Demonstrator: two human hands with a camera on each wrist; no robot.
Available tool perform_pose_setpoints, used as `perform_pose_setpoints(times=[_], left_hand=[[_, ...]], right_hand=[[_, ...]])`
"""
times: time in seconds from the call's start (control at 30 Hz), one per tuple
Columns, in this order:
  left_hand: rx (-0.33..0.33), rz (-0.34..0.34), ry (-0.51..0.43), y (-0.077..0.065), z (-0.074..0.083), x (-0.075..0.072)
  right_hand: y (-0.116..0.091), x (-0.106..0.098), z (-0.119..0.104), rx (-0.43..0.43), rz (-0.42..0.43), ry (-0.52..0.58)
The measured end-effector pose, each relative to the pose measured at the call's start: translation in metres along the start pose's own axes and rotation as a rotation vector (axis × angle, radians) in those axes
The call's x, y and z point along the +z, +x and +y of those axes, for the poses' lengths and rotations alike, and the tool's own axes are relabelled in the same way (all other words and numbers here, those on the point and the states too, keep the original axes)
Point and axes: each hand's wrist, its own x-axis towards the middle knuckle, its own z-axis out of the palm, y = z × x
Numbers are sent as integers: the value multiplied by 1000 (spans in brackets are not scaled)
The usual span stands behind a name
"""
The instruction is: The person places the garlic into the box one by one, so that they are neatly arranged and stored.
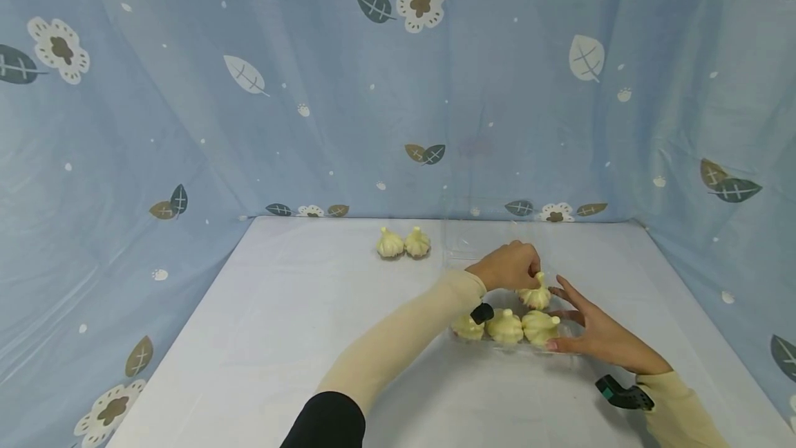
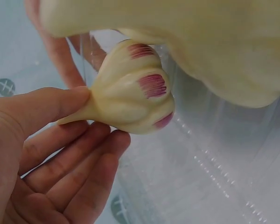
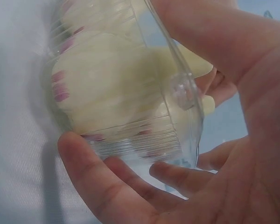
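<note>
My left hand (image 1: 508, 267) pinches a garlic bulb (image 1: 536, 296) by its stem, over the back part of a clear plastic clamshell box (image 1: 562, 346). In the left wrist view that bulb (image 2: 130, 88) is pale yellow with purple streaks at its base, the stem between thumb and fingers. Along the front of the box sit three more bulbs, such as the middle garlic bulb (image 1: 505, 328). Around the right end of the box, my right hand (image 1: 591, 330) holds its wall, thumb at the front and fingers spread toward the back. The right wrist view shows the ribbed box wall (image 3: 140, 144) against the fingertips.
Two garlic bulbs (image 1: 403, 243) stand side by side at the back of the white table (image 1: 273, 337). The transparent lid (image 1: 463, 237) is raised behind the box, hard to make out. A blue patterned curtain (image 1: 311, 137) hangs around the table's back and sides.
</note>
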Motion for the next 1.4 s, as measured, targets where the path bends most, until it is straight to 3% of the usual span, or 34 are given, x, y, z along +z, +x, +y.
perform_pose_setpoints(times=[0.47, 0.87, 1.07, 1.4], left_hand=[[-29, -26, 29, -1, 6, 5], [-19, -38, 28, -1, 2, 4], [-59, -31, 71, -2, 1, -7], [-84, 63, 8, -12, -5, -31]], right_hand=[[-1, 0, 1, -19, -13, 23], [0, 0, -1, -25, -10, 13], [1, -1, 1, -19, -8, 12], [1, -1, 2, -15, -20, 47]])
